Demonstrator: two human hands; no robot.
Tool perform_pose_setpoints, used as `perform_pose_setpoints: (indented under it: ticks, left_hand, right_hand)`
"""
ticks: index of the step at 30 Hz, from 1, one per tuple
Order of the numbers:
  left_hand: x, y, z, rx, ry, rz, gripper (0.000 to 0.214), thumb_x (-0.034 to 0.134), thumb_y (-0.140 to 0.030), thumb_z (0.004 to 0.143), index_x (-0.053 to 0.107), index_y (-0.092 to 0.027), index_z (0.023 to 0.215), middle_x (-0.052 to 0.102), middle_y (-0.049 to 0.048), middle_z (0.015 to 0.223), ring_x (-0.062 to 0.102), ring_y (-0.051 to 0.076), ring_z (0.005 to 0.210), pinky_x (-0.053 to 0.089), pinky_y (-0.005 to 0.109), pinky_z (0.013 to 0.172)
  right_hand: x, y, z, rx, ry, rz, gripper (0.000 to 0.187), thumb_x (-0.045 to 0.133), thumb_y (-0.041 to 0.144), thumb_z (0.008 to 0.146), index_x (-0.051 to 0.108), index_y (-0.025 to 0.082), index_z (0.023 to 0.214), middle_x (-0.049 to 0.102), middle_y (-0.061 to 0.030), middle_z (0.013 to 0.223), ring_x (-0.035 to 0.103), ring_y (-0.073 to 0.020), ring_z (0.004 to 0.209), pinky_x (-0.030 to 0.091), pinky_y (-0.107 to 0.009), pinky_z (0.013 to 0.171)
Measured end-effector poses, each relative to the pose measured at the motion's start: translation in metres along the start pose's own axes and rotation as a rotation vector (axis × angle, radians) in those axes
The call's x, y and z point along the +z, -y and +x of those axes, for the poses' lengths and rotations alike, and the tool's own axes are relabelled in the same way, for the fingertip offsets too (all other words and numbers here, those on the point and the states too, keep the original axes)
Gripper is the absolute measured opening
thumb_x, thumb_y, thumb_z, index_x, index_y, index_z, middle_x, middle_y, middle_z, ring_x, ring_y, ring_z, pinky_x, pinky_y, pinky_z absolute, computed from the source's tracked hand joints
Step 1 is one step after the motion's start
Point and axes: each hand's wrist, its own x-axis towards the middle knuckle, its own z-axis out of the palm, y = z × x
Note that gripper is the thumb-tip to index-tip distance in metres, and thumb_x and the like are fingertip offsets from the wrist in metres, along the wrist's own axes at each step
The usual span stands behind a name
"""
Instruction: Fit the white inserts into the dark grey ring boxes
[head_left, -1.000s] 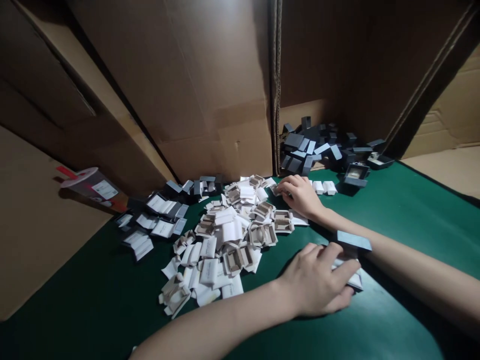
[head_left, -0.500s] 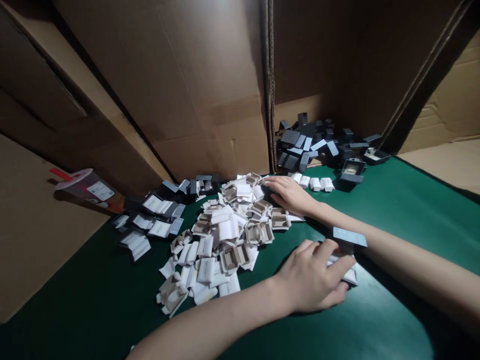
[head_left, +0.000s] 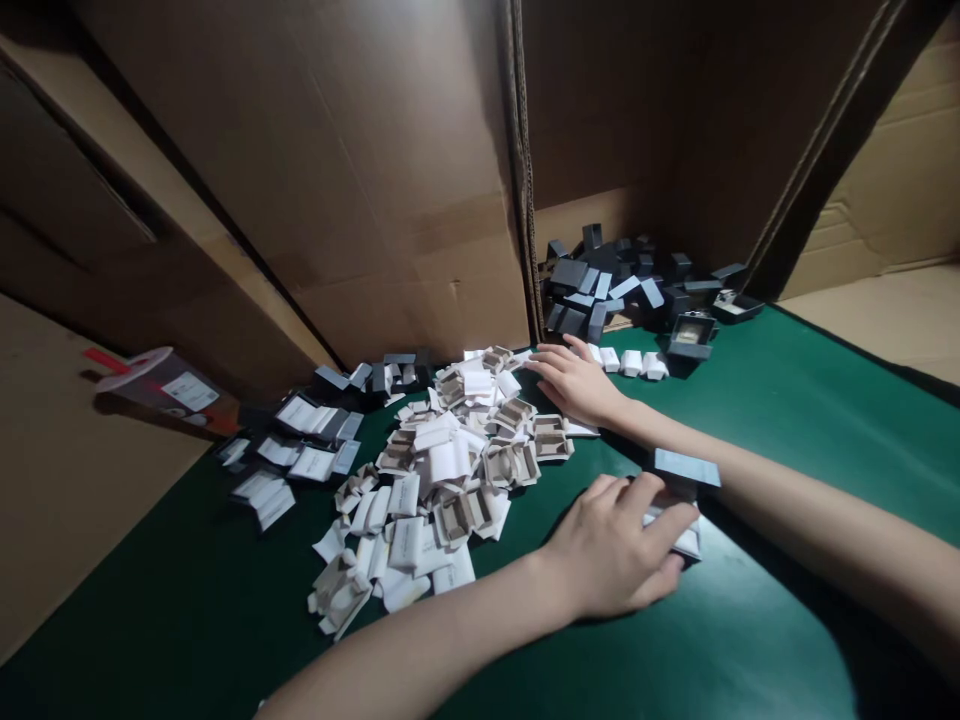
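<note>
My left hand rests on the green mat, its fingers closed on a small dark box with a raised grey lid. My right hand reaches across to the far edge of a heap of white folded card inserts. Its fingers lie stretched out flat on the inserts at the heap's top right. Nothing shows in that hand.
A pile of small dark boxes lies at the back against brown cardboard walls. More dark lids and white cards lie at the left. A tipped cup with a red straw lies on the cardboard at far left.
My right hand has slid a little left along the heap and its fingers have stretched out flat. My left hand has kept its hold on the box.
</note>
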Motion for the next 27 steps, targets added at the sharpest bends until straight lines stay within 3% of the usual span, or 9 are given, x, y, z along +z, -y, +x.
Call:
perform_pose_setpoints:
  ticks: [3, 6, 9, 14, 19, 23, 27]
  left_hand:
    - [0.0, 0.0, 0.0, 0.003, -0.01, 0.005, 0.036, 0.048, -0.03, 0.086, 0.048, -0.015, 0.119, 0.048, 0.0106, 0.107, 0.054, 0.023, 0.098, 0.045, 0.034, 0.083]
    - [0.0, -0.001, 0.001, 0.004, -0.02, 0.01, 0.037, 0.048, -0.031, 0.085, 0.048, -0.015, 0.119, 0.048, 0.0108, 0.107, 0.054, 0.023, 0.097, 0.045, 0.034, 0.082]
    - [-0.001, -0.001, 0.001, 0.008, -0.02, 0.01, 0.037, 0.048, -0.031, 0.085, 0.047, -0.015, 0.119, 0.048, 0.0108, 0.107, 0.053, 0.023, 0.098, 0.045, 0.034, 0.082]
    - [-0.001, 0.0, 0.001, 0.006, -0.011, -0.004, 0.037, 0.047, -0.031, 0.086, 0.048, -0.015, 0.119, 0.048, 0.0105, 0.108, 0.053, 0.023, 0.097, 0.045, 0.034, 0.082]
    - [-0.001, 0.0, 0.001, -0.016, 0.005, -0.031, 0.036, 0.048, -0.034, 0.086, 0.049, -0.017, 0.117, 0.048, 0.0099, 0.108, 0.054, 0.022, 0.092, 0.046, 0.034, 0.079]
    - [-0.004, 0.005, 0.001, -0.08, 0.028, -0.161, 0.044, 0.056, -0.037, 0.082, 0.048, -0.017, 0.12, 0.049, 0.0092, 0.112, 0.053, 0.023, 0.095, 0.046, 0.035, 0.082]
    - [-0.007, 0.014, 0.003, -0.218, 0.045, -0.351, 0.046, 0.058, -0.02, 0.075, 0.049, -0.019, 0.121, 0.047, 0.0072, 0.115, 0.054, 0.022, 0.1, 0.046, 0.035, 0.088]
  right_hand:
    - [0.003, -0.002, 0.001, -0.048, 0.056, 0.011, 0.039, 0.04, 0.028, 0.092, 0.051, 0.013, 0.126, 0.056, -0.013, 0.129, 0.043, -0.0267, 0.126, 0.017, -0.049, 0.108]
    - [-0.002, -0.002, 0.002, 0.0, 0.1, 0.02, 0.03, 0.04, 0.03, 0.093, 0.063, 0.015, 0.106, 0.066, -0.0109, 0.108, 0.055, -0.0242, 0.105, 0.026, -0.045, 0.101]
    - [-0.01, 0.001, 0.001, 0.07, 0.101, 0.006, 0.033, 0.036, 0.028, 0.094, 0.066, 0.015, 0.091, 0.066, -0.0112, 0.089, 0.055, -0.0233, 0.088, 0.033, -0.041, 0.088]
    - [-0.011, 0.002, 0.0, 0.115, 0.13, 0.022, 0.03, 0.04, 0.018, 0.091, 0.06, 0.014, 0.113, 0.062, -0.0146, 0.111, 0.052, -0.0261, 0.102, 0.033, -0.038, 0.085]
    - [-0.015, -0.001, 0.004, 0.077, 0.219, 0.079, 0.03, 0.045, 0.014, 0.088, 0.061, 0.021, 0.112, 0.065, -0.0081, 0.1, 0.057, -0.0206, 0.09, 0.034, -0.033, 0.081]
    - [-0.029, -0.005, 0.005, 0.145, 0.23, 0.111, 0.039, 0.055, 0.013, 0.079, 0.059, 0.019, 0.118, 0.064, -0.0095, 0.097, 0.057, -0.0221, 0.089, 0.035, -0.031, 0.074]
    - [-0.055, -0.01, -0.005, 0.174, 0.127, 0.211, 0.019, 0.053, 0.018, 0.084, 0.068, 0.019, 0.096, 0.067, -0.0077, 0.088, 0.057, -0.0222, 0.088, 0.036, -0.034, 0.076]
